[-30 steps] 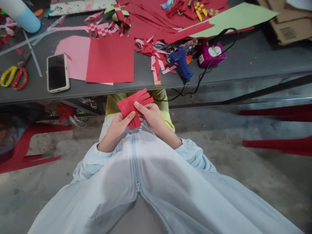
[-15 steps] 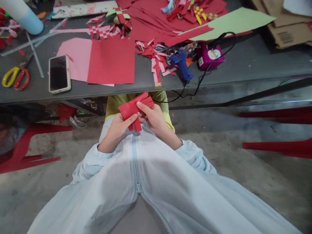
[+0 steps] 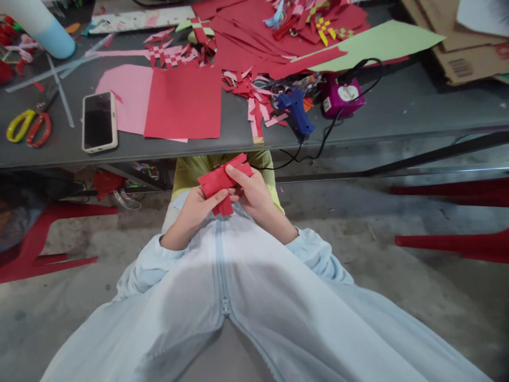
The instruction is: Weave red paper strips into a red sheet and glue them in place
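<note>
Red paper strips, crossing one another like a weave, are held over my lap just below the table edge. My left hand pinches their lower left part, thumb on top. My right hand grips the right part, its thumb pressed on the upper strips. Most of the fingers of both hands are hidden behind the paper. Beyond them on the table lie a red paper sheet and a pink sheet partly under it.
On the table are a phone, scissors, a blue glue gun with a black cord, a purple box, a green sheet and paper scraps. Red chairs stand at both sides.
The red strips have shifted slightly to the right, and the spread upper strips sit closer under my right thumb. Both hands keep their hold. The camera view has moved a little.
</note>
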`<state>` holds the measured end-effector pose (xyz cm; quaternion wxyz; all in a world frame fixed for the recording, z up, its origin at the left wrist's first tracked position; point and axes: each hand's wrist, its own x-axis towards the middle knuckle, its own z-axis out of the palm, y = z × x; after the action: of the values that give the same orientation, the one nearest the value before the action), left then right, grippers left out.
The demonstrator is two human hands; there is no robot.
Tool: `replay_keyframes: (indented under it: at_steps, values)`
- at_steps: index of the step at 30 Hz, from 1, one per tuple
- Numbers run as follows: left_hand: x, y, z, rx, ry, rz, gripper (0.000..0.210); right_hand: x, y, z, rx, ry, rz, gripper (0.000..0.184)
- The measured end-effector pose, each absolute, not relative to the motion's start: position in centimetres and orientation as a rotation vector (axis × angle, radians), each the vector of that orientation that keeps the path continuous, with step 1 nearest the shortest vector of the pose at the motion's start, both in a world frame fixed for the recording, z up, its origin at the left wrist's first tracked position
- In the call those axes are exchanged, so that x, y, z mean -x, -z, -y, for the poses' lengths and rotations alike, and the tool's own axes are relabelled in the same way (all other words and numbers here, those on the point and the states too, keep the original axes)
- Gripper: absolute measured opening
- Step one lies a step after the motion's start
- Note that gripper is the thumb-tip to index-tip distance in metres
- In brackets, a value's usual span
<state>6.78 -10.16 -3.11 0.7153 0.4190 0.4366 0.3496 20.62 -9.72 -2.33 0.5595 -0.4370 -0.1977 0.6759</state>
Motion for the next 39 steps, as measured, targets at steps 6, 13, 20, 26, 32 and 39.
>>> replay_keyframes:
  at_steps: [6,13,20,26,32,39]
  values:
    - [-5.9,2.7,9.3,-1.287,-0.880,-1.157,0.037,-20.7,3.0,9.8,1.063,-1.267,0.600,0.032]
    - [-6.3,-0.2,9.2,-1.685,-1.110,-1.226,0.022,-20.9,1.5,10.9,1.131,-1.112,0.910,0.015]
    - [-6.7,-1.2,10.2,-1.963,-1.133,-1.321,0.020,-21.0,1.2,11.4,1.027,-0.973,1.056,0.005]
    - [-6.6,-1.6,10.3,-2.207,-1.217,-1.281,0.018,-21.1,1.4,11.6,0.947,-0.853,1.156,0.010]
    - [-6.6,-2.0,10.3,-2.281,-1.228,-1.264,0.016,-21.1,1.5,11.7,1.013,-0.816,1.198,0.002]
    - [-6.5,-1.9,10.2,-2.255,-1.202,-1.278,0.016,-21.0,1.5,11.9,0.991,-0.835,1.174,0.004]
